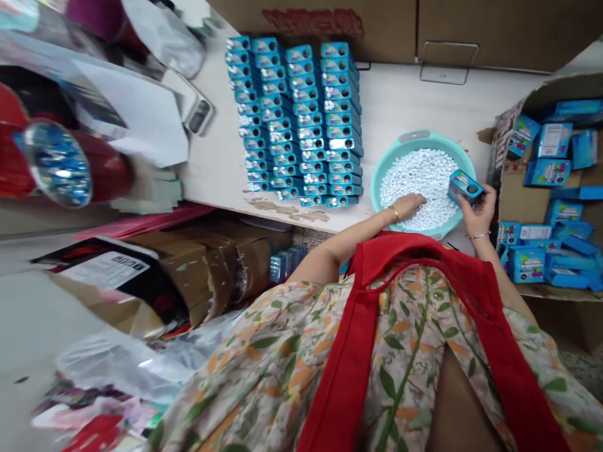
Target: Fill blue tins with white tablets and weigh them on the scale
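Observation:
My left hand [409, 204] reaches into a mint-green basin [375, 182] of small white pellets [414, 172]. Its fingers are drawn together with their tips down among the pellets; how many it grips is hidden. Over the basin's right side, my right hand [479, 210] is closed on a small blue box [465, 184], tilted, with a dark round hole in its upper face. To the left of the basin, similar blue boxes [342, 119] lie stacked in several columns on the white table [386, 94], hole ends facing me; white pellets show in some holes.
At the right stands an open cardboard carton [522, 188] holding loose blue boxes. Large cartons [377, 37] line the table's back, with a wire stand [449, 63] before them. To the left are a red container [70, 163], papers, a white device [191, 103] and a torn carton [188, 270].

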Demonstrator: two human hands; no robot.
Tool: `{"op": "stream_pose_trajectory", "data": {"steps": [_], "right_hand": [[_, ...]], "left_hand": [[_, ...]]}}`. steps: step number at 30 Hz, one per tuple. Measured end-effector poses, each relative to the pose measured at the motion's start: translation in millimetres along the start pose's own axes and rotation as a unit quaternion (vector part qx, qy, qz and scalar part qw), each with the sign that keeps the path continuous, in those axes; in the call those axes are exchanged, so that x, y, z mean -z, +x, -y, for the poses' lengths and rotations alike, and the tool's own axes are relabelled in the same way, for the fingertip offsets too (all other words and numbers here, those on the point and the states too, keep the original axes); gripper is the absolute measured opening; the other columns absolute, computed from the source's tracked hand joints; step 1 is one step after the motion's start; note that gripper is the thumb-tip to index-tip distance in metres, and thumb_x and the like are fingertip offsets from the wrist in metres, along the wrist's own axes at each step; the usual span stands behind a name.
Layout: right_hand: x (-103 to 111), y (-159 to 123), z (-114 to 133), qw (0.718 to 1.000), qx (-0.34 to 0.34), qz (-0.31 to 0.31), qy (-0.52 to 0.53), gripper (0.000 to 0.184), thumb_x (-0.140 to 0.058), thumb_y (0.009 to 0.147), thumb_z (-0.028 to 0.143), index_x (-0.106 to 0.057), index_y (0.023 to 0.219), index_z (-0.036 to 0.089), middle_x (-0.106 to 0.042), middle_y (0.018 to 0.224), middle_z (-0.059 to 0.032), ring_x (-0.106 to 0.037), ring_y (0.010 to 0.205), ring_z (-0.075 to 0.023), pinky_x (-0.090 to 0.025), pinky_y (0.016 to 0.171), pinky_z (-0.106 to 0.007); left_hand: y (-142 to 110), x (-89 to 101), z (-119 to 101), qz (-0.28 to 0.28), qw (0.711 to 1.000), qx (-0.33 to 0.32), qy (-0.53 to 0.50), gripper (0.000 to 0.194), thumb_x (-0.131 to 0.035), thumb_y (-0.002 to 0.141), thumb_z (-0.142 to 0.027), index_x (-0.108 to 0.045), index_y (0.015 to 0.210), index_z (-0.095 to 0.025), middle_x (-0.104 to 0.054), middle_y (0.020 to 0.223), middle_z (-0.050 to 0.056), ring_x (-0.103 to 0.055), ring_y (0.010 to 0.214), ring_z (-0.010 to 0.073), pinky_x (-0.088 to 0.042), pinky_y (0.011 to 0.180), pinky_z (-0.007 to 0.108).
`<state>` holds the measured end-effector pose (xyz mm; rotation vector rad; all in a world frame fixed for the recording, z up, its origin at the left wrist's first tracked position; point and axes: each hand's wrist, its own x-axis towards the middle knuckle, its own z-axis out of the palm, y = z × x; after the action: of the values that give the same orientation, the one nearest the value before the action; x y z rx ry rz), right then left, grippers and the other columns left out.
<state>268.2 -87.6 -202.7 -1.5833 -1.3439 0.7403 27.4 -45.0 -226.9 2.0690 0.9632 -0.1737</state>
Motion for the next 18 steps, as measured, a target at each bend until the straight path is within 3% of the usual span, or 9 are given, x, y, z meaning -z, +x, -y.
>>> {"op": "stream_pose_trajectory", "data": {"steps": [5, 8, 11, 15, 18], "right_hand": [[2, -1, 6, 0.999, 0.002, -0.026, -0.027, 0.058, -0.070, 0.086, 0.054, -0.050, 0.129, 0.021, -0.060, 0.117, -0.0101, -0.065, 0.110, -0.0252, -0.055, 0.101, -0.044], [2, -5, 9, 0.998, 0.014, -0.027, -0.054, 0.054, -0.069, 0.086, 0.051, -0.053, 0.127, 0.020, -0.062, 0.115, -0.0100, -0.066, 0.108, -0.0263, -0.055, 0.101, -0.048], [-3, -8, 14, 0.995, 0.052, 0.004, -0.081, 0.044, -0.067, 0.088, 0.043, -0.056, 0.124, 0.021, -0.065, 0.116, -0.0103, -0.066, 0.109, -0.0285, -0.055, 0.102, -0.051], [-18, -12, 22, 0.986, 0.107, 0.061, -0.109, 0.037, -0.058, 0.088, 0.030, -0.058, 0.124, 0.024, -0.067, 0.120, -0.0109, -0.064, 0.116, -0.0293, -0.054, 0.105, -0.053], [-27, -14, 25, 0.979, 0.127, 0.090, -0.129, 0.039, -0.055, 0.087, 0.028, -0.057, 0.125, 0.025, -0.068, 0.123, -0.0113, -0.063, 0.119, -0.0301, -0.052, 0.109, -0.057]], "left_hand": [[-20, 22.2, 0, -0.016, 0.996, -0.051, -0.078, 0.039, -0.050, 0.099, -0.025, -0.056, 0.134, -0.008, -0.065, 0.134, 0.019, -0.063, 0.119, 0.0219, -0.048, 0.105, 0.032], [-49, 55.6, 2, -0.066, 0.987, -0.101, -0.103, 0.034, -0.049, 0.100, -0.029, -0.059, 0.128, -0.012, -0.067, 0.128, 0.018, -0.063, 0.117, 0.0238, -0.049, 0.103, 0.037], [-72, 94.0, -4, -0.097, 0.985, -0.128, -0.060, 0.034, -0.047, 0.102, -0.032, -0.059, 0.127, -0.013, -0.068, 0.123, 0.017, -0.064, 0.115, 0.0249, -0.050, 0.102, 0.039], [-83, 132.9, -34, -0.074, 0.990, -0.105, 0.061, 0.032, -0.048, 0.101, -0.025, -0.061, 0.127, -0.013, -0.069, 0.119, 0.015, -0.065, 0.112, 0.0263, -0.052, 0.095, 0.038], [-83, 145.3, -72, -0.045, 0.983, -0.042, 0.174, 0.030, -0.046, 0.099, -0.016, -0.065, 0.121, -0.012, -0.069, 0.115, 0.016, -0.066, 0.106, 0.0282, -0.053, 0.085, 0.038]]}}
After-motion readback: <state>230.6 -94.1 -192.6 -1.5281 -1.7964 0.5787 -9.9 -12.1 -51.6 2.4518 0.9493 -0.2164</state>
